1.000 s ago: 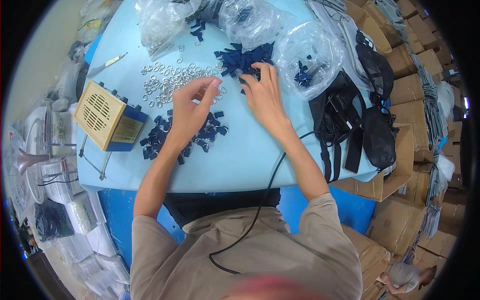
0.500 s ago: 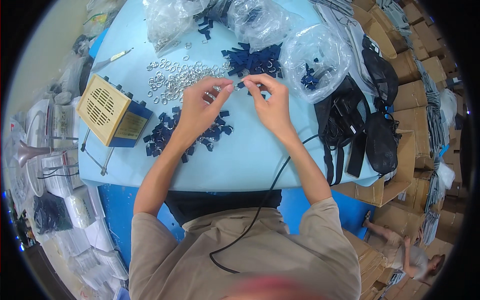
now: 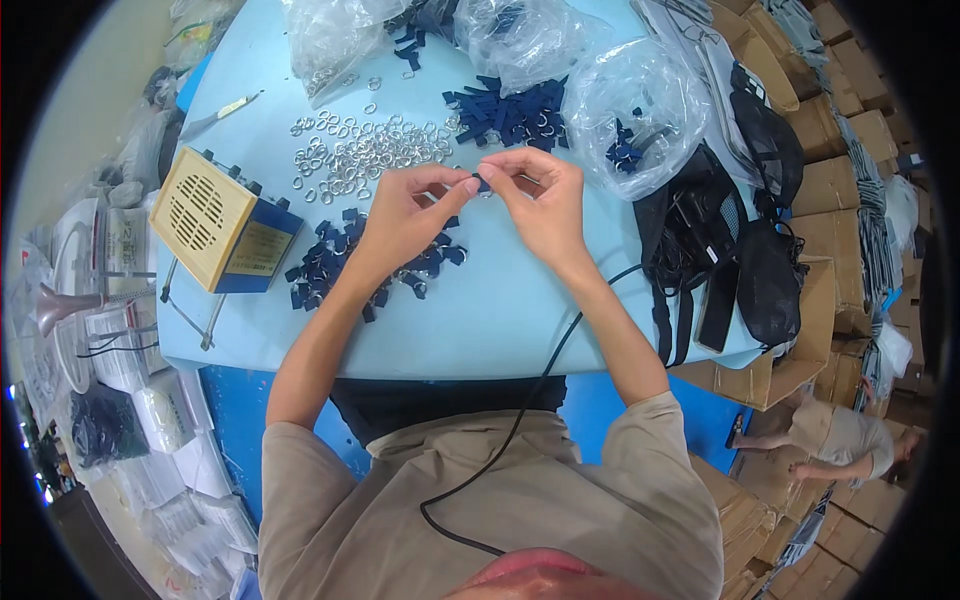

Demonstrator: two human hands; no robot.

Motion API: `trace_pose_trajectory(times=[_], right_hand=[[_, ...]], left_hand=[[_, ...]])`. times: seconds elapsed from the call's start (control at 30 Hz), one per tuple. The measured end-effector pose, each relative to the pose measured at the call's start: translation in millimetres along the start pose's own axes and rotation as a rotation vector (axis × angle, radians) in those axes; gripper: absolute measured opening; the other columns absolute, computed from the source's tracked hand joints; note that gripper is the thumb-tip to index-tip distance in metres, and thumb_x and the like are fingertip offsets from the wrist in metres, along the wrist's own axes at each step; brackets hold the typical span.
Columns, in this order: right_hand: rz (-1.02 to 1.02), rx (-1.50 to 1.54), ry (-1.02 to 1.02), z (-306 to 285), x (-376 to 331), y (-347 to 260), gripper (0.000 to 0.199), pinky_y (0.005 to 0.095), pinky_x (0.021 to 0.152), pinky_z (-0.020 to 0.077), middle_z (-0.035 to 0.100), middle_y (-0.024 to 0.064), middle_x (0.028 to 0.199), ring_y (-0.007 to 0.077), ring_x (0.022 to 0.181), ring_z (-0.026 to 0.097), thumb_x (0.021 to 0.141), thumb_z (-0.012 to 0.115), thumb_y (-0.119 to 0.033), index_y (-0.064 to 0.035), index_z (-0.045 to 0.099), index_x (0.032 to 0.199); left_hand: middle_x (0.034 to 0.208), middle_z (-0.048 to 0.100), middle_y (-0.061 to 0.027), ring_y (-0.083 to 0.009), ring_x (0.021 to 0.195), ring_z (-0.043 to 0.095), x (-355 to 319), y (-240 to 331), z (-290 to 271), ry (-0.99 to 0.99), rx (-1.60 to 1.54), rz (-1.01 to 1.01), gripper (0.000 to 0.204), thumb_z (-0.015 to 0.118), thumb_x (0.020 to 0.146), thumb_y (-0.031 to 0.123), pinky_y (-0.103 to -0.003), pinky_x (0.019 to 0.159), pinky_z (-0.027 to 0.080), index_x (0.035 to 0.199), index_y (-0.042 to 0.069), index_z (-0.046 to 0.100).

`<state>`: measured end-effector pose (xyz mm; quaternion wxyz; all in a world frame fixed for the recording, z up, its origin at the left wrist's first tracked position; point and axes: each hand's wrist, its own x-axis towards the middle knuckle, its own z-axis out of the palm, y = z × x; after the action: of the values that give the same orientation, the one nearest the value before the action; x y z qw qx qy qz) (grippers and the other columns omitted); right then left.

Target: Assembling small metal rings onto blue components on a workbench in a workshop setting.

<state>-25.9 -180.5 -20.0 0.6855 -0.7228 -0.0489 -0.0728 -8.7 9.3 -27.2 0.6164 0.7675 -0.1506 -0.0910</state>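
Over the middle of the table, my left hand (image 3: pixel 408 212) and my right hand (image 3: pixel 547 205) meet fingertip to fingertip. Both pinch a small navy fabric strip (image 3: pixel 484 185); a bit of metal shows by it, but the fingers cover most of it. Loose silver metal rings (image 3: pixel 345 155) are spread just beyond my left hand. A heap of navy fabric strips (image 3: pixel 505 112) lies beyond the fingertips. Below my left wrist is a pile of folded navy tabs (image 3: pixel 325 262), some with rings showing, partly hidden by my forearm.
Clear plastic bags (image 3: pixel 640 115) stand along the far side, one holding navy pieces. A cream-and-blue box device (image 3: pixel 225 220) and a knife (image 3: pixel 225 112) are at left. Black bags (image 3: pixel 690 235) and a phone (image 3: pixel 716 312) lie right. A co-worker (image 3: pixel 840 440) is among cardboard boxes.
My fingertips have come together on the navy strip, where a gap stood between my hands. At lower right, the co-worker has shifted position.
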Motion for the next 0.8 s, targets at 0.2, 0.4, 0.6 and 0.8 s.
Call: trace_pose_trajectory(times=[0.2,0.4,0.6,0.8], right_hand=[[0.071,0.080,0.000,4.1,-0.5,-1.3,0.011,0.0267,0.077,0.0576,0.076,0.0082,0.091,0.0118,0.085,0.072,0.091,0.076,-0.003,0.0022,0.075,0.100],[0.153,0.143,-0.025,-0.3,-0.8,-1.9,0.015,0.0276,0.079,0.0576,0.076,0.0089,0.094,0.0131,0.086,0.072,0.089,0.078,-0.001,0.0020,0.074,0.103],[0.229,0.268,-0.042,0.0,-1.4,-5.0,0.017,0.0289,0.082,0.0585,0.075,0.0110,0.095,0.0151,0.087,0.071,0.088,0.079,0.000,0.0034,0.073,0.104],[0.251,0.315,-0.070,-4.8,-1.7,-5.9,0.018,0.0293,0.086,0.0558,0.075,0.0086,0.100,0.0138,0.091,0.070,0.090,0.079,-0.004,0.0014,0.073,0.106]], left_hand=[[0.081,0.073,-0.0024,-0.0074,0.068,0.063,1.2,-3.3,-2.3,0.037,-0.078,-0.043,0.024,0.075,0.096,0.023,-0.022,0.059,0.047,0.105,0.001,0.078],[0.085,0.072,-0.0016,-0.0070,0.071,0.061,-0.3,1.0,-4.8,-0.009,-0.108,-0.042,0.023,0.071,0.100,0.020,-0.022,0.061,0.047,0.108,0.000,0.077],[0.081,0.070,-0.0028,-0.0082,0.069,0.063,-0.4,4.0,-6.9,-0.020,-0.200,-0.045,0.025,0.071,0.099,0.020,-0.023,0.059,0.048,0.103,-0.004,0.077],[0.081,0.070,-0.0025,-0.0081,0.070,0.062,1.3,7.4,-7.4,-0.047,-0.224,-0.067,0.026,0.071,0.099,0.020,-0.024,0.060,0.049,0.104,-0.005,0.076]])
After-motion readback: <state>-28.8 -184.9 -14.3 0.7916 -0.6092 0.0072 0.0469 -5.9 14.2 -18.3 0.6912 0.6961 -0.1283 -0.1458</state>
